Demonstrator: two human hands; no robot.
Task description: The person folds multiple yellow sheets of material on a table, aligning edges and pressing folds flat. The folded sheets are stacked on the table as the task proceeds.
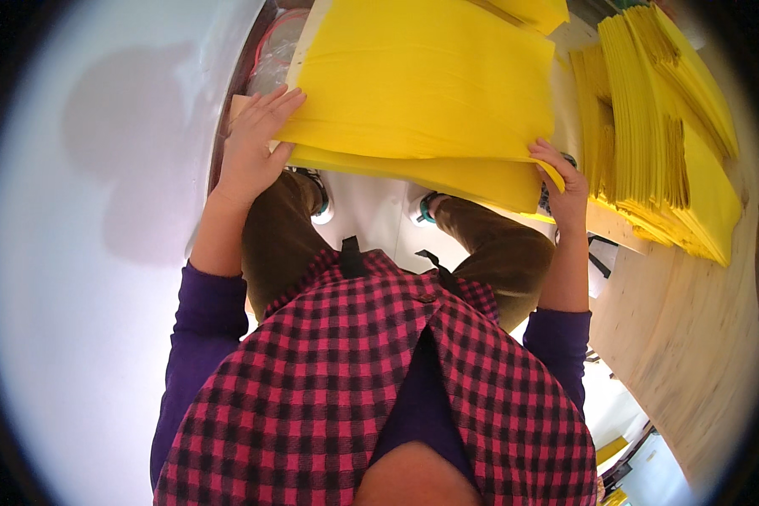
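A wide yellow sheet (422,84), which looks like thin cloth, lies spread in front of me above my knees. Its near edge lifts a little, and a second yellow layer (481,185) shows beneath it. At the near left corner my left hand (257,139) rests with its fingers stretched out on the sheet's edge and the thumb apart. My right hand (562,181) pinches the near right corner, where a small flap of yellow folds up between thumb and fingers.
Thick stacks of folded yellow sheets (649,126) stand at the right on a pale wooden board (675,337). Another yellow piece (531,10) lies at the far edge. Clear plastic with a red rim (278,51) sits at the far left, beside a white wall-like surface (101,278).
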